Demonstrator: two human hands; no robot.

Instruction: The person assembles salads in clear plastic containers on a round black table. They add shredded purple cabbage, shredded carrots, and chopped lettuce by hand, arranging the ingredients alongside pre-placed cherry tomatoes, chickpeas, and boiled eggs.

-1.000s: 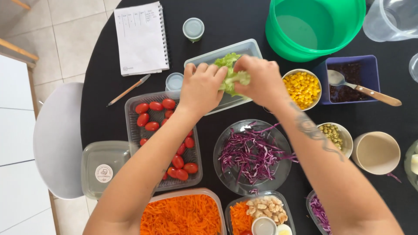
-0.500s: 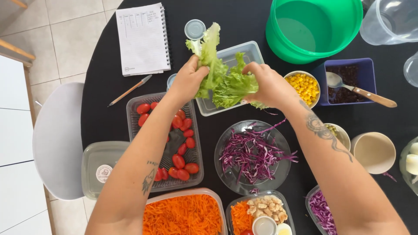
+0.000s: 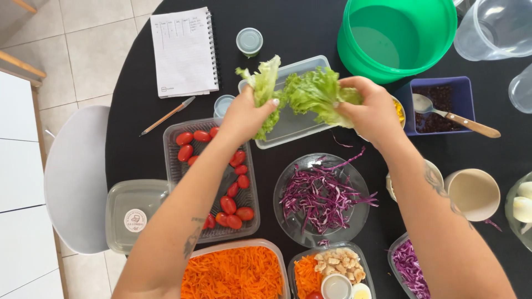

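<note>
From the head view, the left hand (image 3: 246, 116) grips one end of a lettuce leaf (image 3: 299, 94) and the right hand (image 3: 371, 111) clasps the other; the leaf hangs above a clear rectangular container (image 3: 296, 124) on the black counter (image 3: 133, 111); a bowl of shredded red cabbage (image 3: 321, 196) sits just below.

Frilly, matt lettuce leaves (image 3: 310, 94) hang over a clear plastic tray (image 3: 299, 124) on the smooth black counter (image 3: 310, 33), beside a glossy green plastic bucket (image 3: 396, 36).
</note>
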